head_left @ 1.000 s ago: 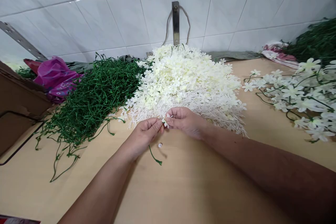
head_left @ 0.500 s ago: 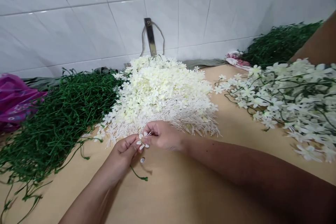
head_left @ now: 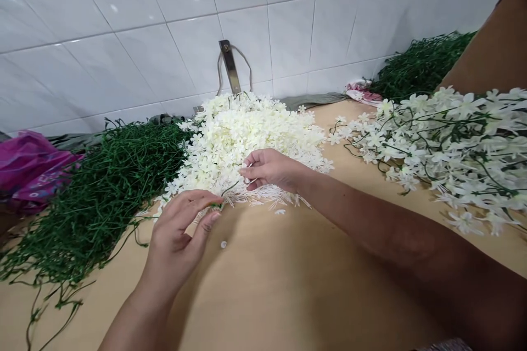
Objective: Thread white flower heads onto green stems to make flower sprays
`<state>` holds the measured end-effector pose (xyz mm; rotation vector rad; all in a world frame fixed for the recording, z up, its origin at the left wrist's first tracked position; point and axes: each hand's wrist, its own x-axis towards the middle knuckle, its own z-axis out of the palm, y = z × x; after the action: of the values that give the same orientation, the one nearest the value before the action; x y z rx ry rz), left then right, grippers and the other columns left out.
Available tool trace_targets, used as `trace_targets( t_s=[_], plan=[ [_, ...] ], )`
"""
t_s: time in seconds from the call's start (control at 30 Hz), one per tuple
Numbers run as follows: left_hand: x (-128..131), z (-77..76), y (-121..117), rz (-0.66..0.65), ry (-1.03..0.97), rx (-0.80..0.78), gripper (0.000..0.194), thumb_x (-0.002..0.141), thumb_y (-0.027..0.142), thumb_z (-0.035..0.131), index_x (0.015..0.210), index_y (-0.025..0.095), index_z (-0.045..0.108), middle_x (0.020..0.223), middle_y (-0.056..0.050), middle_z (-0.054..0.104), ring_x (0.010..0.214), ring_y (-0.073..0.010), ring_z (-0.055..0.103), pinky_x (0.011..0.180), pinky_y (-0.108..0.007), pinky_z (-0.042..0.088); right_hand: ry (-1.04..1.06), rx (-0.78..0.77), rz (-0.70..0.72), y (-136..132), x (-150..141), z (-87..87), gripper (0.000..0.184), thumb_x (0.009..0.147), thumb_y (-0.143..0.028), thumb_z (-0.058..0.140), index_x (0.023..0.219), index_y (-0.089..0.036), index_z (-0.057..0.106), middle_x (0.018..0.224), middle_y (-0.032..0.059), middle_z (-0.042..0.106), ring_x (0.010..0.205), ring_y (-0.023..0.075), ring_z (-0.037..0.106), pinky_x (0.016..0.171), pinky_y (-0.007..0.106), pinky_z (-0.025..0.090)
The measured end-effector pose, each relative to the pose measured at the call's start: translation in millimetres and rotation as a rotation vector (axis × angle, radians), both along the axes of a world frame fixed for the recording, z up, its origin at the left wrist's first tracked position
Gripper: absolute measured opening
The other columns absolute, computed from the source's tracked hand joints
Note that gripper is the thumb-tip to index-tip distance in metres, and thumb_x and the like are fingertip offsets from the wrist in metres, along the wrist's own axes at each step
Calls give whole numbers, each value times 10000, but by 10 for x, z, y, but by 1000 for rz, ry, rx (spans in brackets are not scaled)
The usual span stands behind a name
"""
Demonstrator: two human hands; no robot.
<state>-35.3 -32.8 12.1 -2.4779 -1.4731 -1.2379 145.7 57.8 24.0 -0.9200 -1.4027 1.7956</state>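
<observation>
Background: a tiled wall (head_left: 164,66) stands behind the bench (head_left: 304,290). Placed on the bench surface are three masses: a heap of green stems (head_left: 127,156) toward the left; a spread of stemmed white flowers (head_left: 461,142) toward the right; and, between them, a pile of loose white blossoms (head_left: 251,123).

Left hand (head_left: 181,230): raised in front of the blossom pile, grip pinching a green stem (head_left: 229,188) between thumb and fingertips. The stem slants up from this grip toward the right hand.

Right hand (head_left: 269,170): in front of the blossom pile, thumb and fingers drawn close. Cannot tell whether this grip pinches anything.

Step in hand (judged from hand positions alone): presenting one stem, left-held, to the right fingertips. The next move appears to call for a steady left pinch and an unobstructed stem tip.

Small parts: a white petal (head_left: 280,211) lies at the pile's front edge; a small white piece (head_left: 223,244) rests near the left hand.
</observation>
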Motion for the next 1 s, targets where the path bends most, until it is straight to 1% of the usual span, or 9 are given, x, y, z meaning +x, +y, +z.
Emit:
trace_targets(
  t_s=[0.1, 0.2, 0.37, 0.43, 0.5, 0.63, 0.8, 0.9, 1.0],
  plan=[
    [-19, -13, 6, 9, -73, -17, 77, 730, 165, 531, 722, 186, 605, 756, -20, 590, 769, -150, 540, 717, -275, 417, -65, 43, 82, -21, -21, 0, 112, 732, -108, 554, 702, -131, 449, 582, -21, 494, 520, 56, 498, 559, 232, 492],
    [-116, -30, 28, 108, -316, -116, 124, 751, 218, 512, 707, 177, 620, 721, -17, 598, 705, -134, 536, 641, -250, 424, -157, 226, 142, -12, -13, -40, 126, 782, -234, 509, 720, -130, 474, 638, 5, 519, 568, 69, 504, 589, 245, 482],
    [-289, -25, 68, 203, -837, -217, 134, 680, 282, 603, 733, 168, 651, 599, 2, 574, 554, -88, 479, 502, -201, 379, -573, 902, 61, -73, -96, -268, 188, 764, -276, 526, 865, -121, 559, 793, 65, 551, 725, 143, 495, 684, 320, 423],
    [-307, -2, 66, 155, -919, -296, 156, 646, 279, 634, 748, 164, 653, 558, 11, 554, 522, -77, 462, 489, -192, 369, -704, 1174, 94, -148, -199, -383, 169, 772, -209, 509, 888, -112, 583, 883, 108, 544, 865, 195, 461, 758, 350, 385],
    [-295, 25, 49, 99, -936, -397, 195, 625, 292, 651, 763, 154, 653, 518, 13, 534, 497, -76, 456, 479, -191, 367, -809, 1332, 134, -219, -309, -470, 159, 779, -154, 475, 872, -115, 599, 929, 131, 525, 940, 223, 410, 776, 356, 363],
    [-215, 49, -21, -39, -850, -674, 236, 596, 316, 674, 749, 137, 661, 469, 4, 517, 455, -81, 451, 448, -200, 364, -929, 1406, 136, -249, -404, -516, 187, 778, -119, 448, 891, -143, 597, 921, 121, 512, 916, 226, 381, 731, 348, 362],
    [-2, 15, -101, -173, -635, -1017, 150, 638, 262, 636, 729, 147, 667, 504, -9, 558, 471, -90, 474, 488, -222, 387, -869, 1393, 44, -138, -263, -470, 181, 769, -31, 428, 831, -110, 579, 872, 95, 520, 882, 184, 380, 742, 314, 354],
    [147, -15, -126, -212, -542, -1113, 131, 666, 247, 603, 742, 155, 658, 547, -10, 570, 504, -93, 485, 520, -228, 397, -821, 1307, 10, -92, -190, -460, 104, 779, -141, 493, 818, -101, 581, 864, 92, 524, 878, 180, 384, 748, 312, 359],
    [246, -48, -152, -258, -452, -1173, 129, 695, 242, 566, 740, 153, 647, 558, -4, 550, 516, -95, 476, 519, -224, 389, -773, 1349, 86, -79, -187, -486, 203, 729, -259, 585, 883, -127, 596, 898, 89, 529, 907, 199, 375, 770, 332, 351]
  ],
)
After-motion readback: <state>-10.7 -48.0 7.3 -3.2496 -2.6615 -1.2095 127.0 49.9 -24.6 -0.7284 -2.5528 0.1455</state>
